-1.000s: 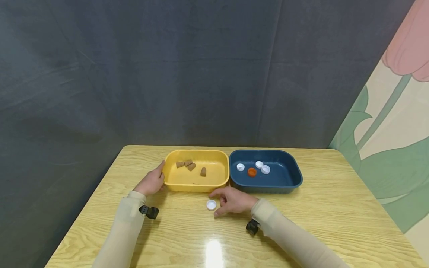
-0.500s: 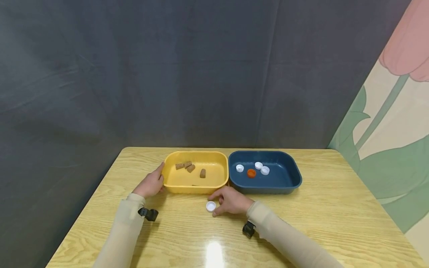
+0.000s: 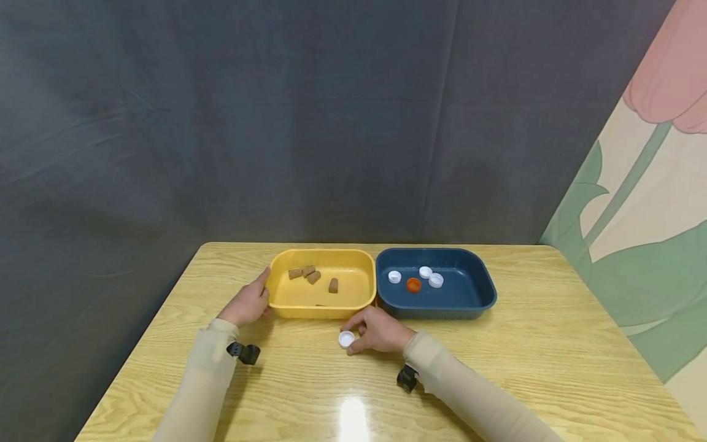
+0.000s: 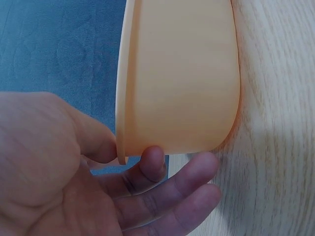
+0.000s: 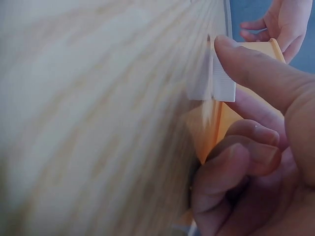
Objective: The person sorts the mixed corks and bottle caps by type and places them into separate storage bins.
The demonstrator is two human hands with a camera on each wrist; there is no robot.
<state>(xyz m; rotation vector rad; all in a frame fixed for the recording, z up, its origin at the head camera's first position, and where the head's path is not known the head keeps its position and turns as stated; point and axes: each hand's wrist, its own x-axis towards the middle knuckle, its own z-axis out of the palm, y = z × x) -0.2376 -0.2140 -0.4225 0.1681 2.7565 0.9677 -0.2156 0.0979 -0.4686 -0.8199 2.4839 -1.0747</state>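
A white bottle cap (image 3: 346, 339) lies hollow side up on the table, in front of the seam between two bins. My right hand (image 3: 381, 331) has thumb and index finger at opposite edges of this cap and pinches it; the other fingers are curled in the right wrist view. The yellow bin (image 3: 326, 311) holds several brown cork stoppers (image 3: 313, 277). At its left end my left hand (image 3: 250, 303) grips the rim, thumb at the lip and fingertips against the outer wall. The inner side of that grip is partly hidden.
A dark blue bin (image 3: 436, 310) stands against the yellow bin's right end, with several white caps (image 3: 436, 280) and an orange cap (image 3: 413, 285) inside. Both are on a wooden table (image 3: 552, 344), before a dark grey curtain (image 3: 331, 123).
The right thumb and index finger have drawn in around the white cap. My left hand stays at the yellow bin's end. The view has shifted slightly.
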